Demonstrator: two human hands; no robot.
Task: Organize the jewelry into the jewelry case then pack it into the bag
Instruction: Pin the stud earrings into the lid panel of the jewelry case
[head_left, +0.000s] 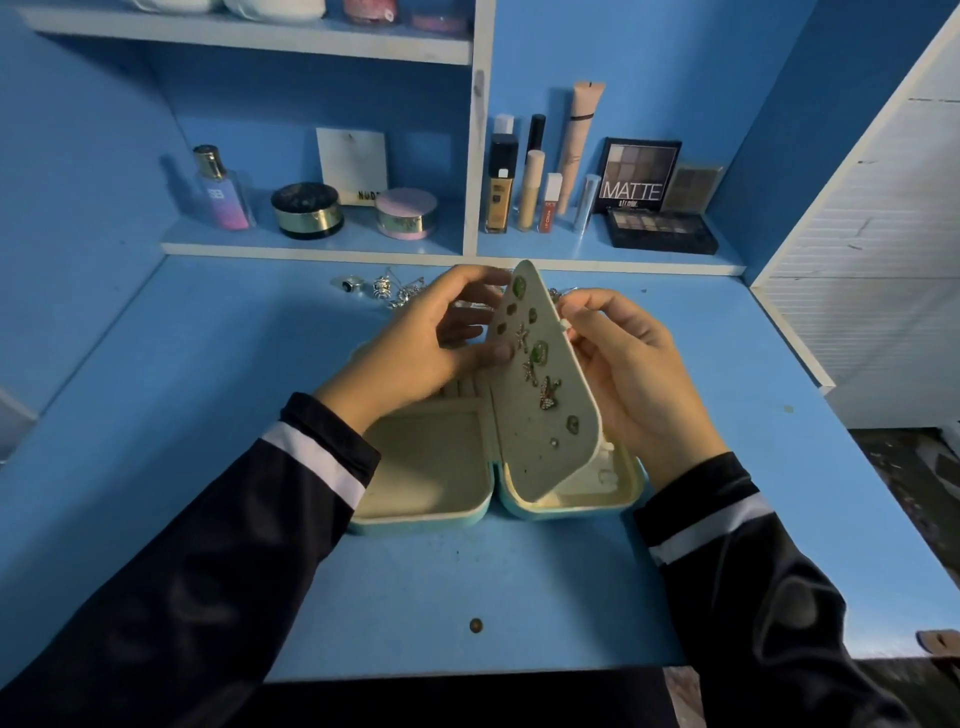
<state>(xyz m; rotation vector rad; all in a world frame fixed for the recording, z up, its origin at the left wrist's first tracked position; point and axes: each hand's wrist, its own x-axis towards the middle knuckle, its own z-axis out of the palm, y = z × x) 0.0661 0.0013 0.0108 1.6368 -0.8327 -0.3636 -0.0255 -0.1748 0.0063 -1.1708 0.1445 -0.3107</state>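
earring panel part-filled | left hand, right hand: grips pinched it | loose jewelry remained on desk | packing judged undone

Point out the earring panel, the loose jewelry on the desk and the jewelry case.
earring panel (530, 457), head view, bare cream face near its lower end.
loose jewelry (387, 288), head view, silver pendant by the shelf edge.
jewelry case (426, 460), head view, floor of its left tray.

Left of the shelf divider stand a perfume bottle, black jar and pink jar; right of it, a MATTE palette.
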